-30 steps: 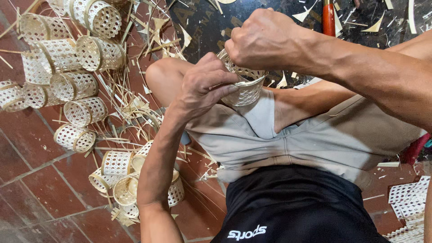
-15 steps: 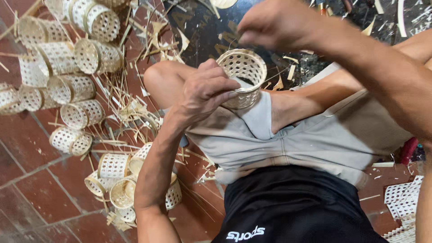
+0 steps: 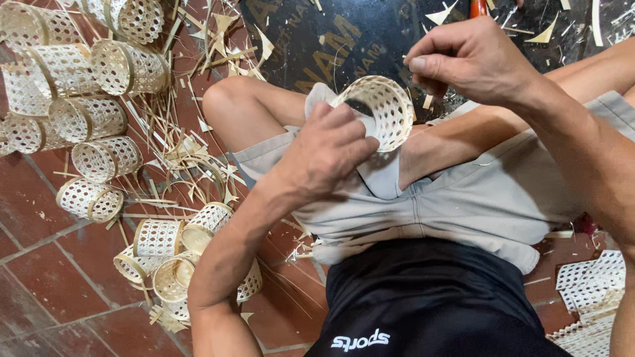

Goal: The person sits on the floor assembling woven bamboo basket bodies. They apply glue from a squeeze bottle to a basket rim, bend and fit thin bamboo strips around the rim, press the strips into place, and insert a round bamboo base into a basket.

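A small round woven basket (image 3: 380,109) is held up over the person's lap, above the grey shorts (image 3: 463,205), with its open mouth turned toward the camera. It is gripped by the left hand (image 3: 327,152), whose fingers are curled around its near side and rim. The right hand (image 3: 473,59) is raised just above and to the right of the basket; its thumb and fingers are pinched together, but what is pinched is too thin to be made out. A black shirt (image 3: 430,297) is seen at the bottom. The person is seated on a red tile floor (image 3: 46,271). Many finished woven baskets (image 3: 99,119) are piled along the left edge of the floor, and more (image 3: 172,258) are heaped beside the left arm. Thin pale strips and shavings (image 3: 192,152) are scattered between the piles and the knee. A dark mat (image 3: 311,46) is spread at the top, under the legs. Flat woven sheets (image 3: 589,291) are laid at the bottom right corner.
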